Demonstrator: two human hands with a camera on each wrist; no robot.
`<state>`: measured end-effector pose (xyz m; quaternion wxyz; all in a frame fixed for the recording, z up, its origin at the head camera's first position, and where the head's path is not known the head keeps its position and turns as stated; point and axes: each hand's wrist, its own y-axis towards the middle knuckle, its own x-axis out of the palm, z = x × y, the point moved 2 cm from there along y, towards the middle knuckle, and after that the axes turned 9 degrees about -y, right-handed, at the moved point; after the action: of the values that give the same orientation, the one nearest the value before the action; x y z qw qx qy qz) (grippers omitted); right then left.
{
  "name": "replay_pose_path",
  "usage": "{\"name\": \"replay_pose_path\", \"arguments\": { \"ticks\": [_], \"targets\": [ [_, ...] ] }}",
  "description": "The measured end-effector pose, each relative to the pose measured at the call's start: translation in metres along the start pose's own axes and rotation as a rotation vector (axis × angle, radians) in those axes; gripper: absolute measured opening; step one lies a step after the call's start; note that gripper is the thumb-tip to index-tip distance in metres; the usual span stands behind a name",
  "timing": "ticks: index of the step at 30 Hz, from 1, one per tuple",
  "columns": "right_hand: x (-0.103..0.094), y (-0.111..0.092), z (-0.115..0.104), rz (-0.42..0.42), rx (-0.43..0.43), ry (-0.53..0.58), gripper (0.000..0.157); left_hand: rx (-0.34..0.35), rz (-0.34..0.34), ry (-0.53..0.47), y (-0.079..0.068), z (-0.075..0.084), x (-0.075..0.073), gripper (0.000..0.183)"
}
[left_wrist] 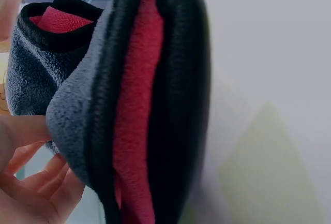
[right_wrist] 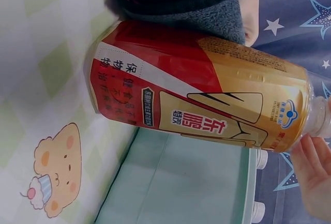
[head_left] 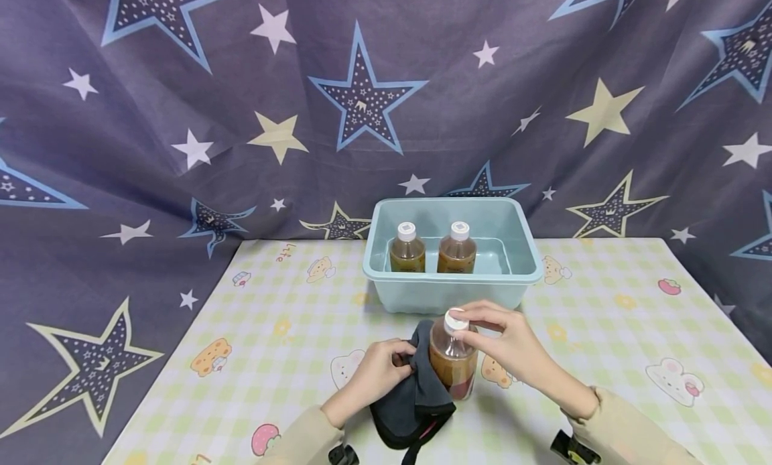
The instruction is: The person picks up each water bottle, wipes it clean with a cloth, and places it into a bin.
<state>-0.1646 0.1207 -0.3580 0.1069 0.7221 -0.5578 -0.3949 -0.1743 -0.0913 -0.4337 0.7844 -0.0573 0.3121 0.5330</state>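
A bottle (head_left: 452, 370) with a gold and red label stands upright on the table in front of the basin. My right hand (head_left: 509, 338) pinches its white cap (head_left: 455, 319) between thumb and fingers. In the right wrist view the bottle's label (right_wrist: 201, 100) faces the camera. My left hand (head_left: 380, 371) grips a grey cloth (head_left: 401, 408) with black edging, held up against the left side of the bottle. The cloth's red inner side (left_wrist: 137, 105) shows between its folds in the left wrist view, where the left fingers (left_wrist: 39, 182) pinch the grey fabric.
Behind the bottle stands a light blue plastic basin (head_left: 449, 294). Two more white-capped bottles (head_left: 407, 254) stand inside it, towards its left and middle. A checked, cartoon-printed cloth (head_left: 603, 344) covers the table. A star-patterned curtain (head_left: 241, 83) hangs behind.
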Motion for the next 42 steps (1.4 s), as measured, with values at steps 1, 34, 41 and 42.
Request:
{"name": "replay_pose_path", "arguments": {
  "ticks": [1,34,41,42],
  "targets": [
    [0.0,0.0,0.0,0.0,0.002,-0.001,0.028,-0.004,-0.001,0.0,0.0,-0.001,0.0,0.02],
    [0.0,0.006,-0.005,-0.011,-0.08,-0.111,0.03,0.018,0.006,-0.103,-0.014,-0.009,-0.032,0.023],
    [0.003,0.008,-0.007,0.079,-0.091,-0.218,0.03,-0.006,0.009,-0.122,-0.015,-0.006,-0.033,0.023],
    [0.004,0.008,-0.007,0.085,-0.091,-0.224,0.029,-0.011,0.007,-0.116,-0.015,-0.002,-0.034,0.023]
  ]
}}
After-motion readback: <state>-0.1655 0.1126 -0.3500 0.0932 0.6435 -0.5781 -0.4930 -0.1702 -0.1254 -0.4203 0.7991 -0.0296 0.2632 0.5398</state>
